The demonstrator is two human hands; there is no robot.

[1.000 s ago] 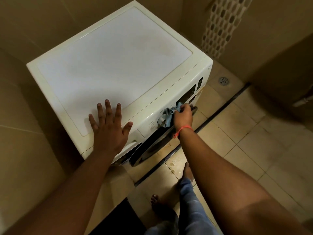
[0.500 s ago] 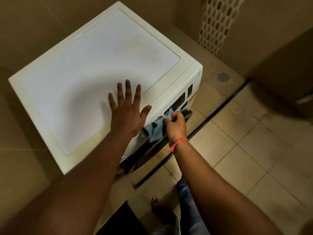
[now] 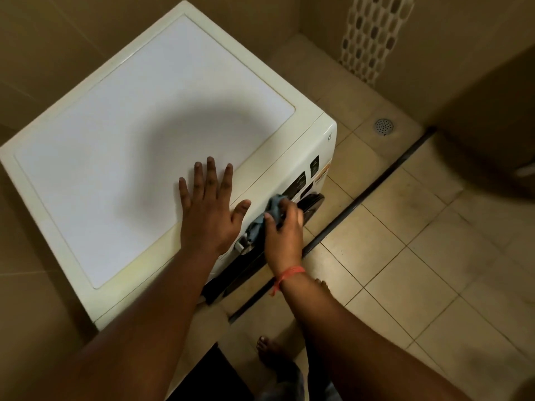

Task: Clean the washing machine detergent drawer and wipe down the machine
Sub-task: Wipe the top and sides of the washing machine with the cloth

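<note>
A white front-loading washing machine [image 3: 121, 134] fills the left of the head view, seen from above. My left hand [image 3: 207, 211] lies flat, fingers spread, on the top near its front edge. My right hand [image 3: 282, 230], with a red thread at the wrist, presses a blue-grey cloth [image 3: 265, 217] against the front control panel [image 3: 301, 183], just above the dark door [image 3: 246, 273]. The cloth and my hand cover the dial area. The detergent drawer is hidden under my left forearm.
Tiled walls close in behind and left of the machine. A white perforated basket [image 3: 373, 33] stands in the far corner. A round floor drain [image 3: 384, 126] and a dark floor channel [image 3: 385, 180] lie to the right. My bare feet [image 3: 272, 354] stand on the tiles.
My left hand slid rightward along the top toward the front corner. My right hand dragged the cloth left across the panel and back a little. The camera moved in over the machine.
</note>
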